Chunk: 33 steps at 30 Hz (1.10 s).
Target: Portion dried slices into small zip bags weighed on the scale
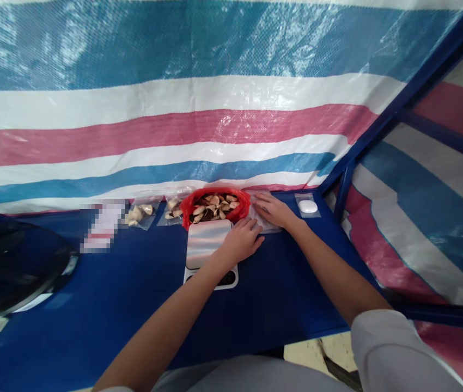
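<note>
My right hand point(271, 209) lies on a stack of clear plastic bags point(270, 226), its fingers stretched out to the left over them. Just left of it, my left hand point(242, 239) reaches past the right edge of a white kitchen scale point(207, 245), fingers apart and near the bags' left side. My left forearm crosses the scale's front and partly hides its control panel. Directly behind the scale stands an open red plastic bag point(186, 209) full of dried, brownish-cream slices point(215, 204). No item shows clearly within either hand's fingers.
Clear bags of pale pieces point(138, 213) and of slices point(172, 209) sit left of the red bag. A blurred paper point(103, 223) lies farther left, beside a large black round object point(14, 267). A bagged white oval object point(308, 206) is at right. Striped sheeting point(174, 125) hangs behind.
</note>
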Each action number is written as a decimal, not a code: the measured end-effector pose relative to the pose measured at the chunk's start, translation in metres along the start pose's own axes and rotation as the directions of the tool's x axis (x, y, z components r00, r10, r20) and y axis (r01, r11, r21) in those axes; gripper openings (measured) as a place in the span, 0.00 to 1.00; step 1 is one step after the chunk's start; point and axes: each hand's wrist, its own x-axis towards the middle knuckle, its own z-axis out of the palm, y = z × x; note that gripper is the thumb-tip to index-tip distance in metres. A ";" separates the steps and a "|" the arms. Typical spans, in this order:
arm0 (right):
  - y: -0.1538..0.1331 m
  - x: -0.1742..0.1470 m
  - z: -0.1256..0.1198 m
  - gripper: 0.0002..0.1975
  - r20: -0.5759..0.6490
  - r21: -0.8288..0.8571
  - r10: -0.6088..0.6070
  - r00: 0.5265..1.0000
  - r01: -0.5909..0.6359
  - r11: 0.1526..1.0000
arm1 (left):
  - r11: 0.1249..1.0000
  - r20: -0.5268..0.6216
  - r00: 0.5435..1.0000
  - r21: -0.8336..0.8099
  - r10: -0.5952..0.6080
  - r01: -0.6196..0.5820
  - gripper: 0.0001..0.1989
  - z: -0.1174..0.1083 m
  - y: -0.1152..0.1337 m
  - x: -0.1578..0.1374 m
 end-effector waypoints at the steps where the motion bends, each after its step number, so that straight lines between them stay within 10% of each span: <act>1: -0.002 0.000 -0.003 0.17 0.001 0.008 0.021 1.000 -0.021 1.000 | 1.000 -0.024 1.000 -0.005 0.000 0.000 0.14 -0.002 0.000 -0.002; 18: -0.121 -0.061 -0.002 0.15 -0.150 -0.108 0.199 0.969 -0.216 0.971 | 0.969 -0.437 0.865 -0.080 -0.246 0.235 0.14 -0.042 -0.064 -0.125; 33: -0.127 -0.072 0.022 0.20 -0.097 -0.115 0.246 0.964 -0.257 0.960 | 0.844 -0.197 0.852 0.150 -0.486 0.516 0.24 -0.026 -0.090 -0.169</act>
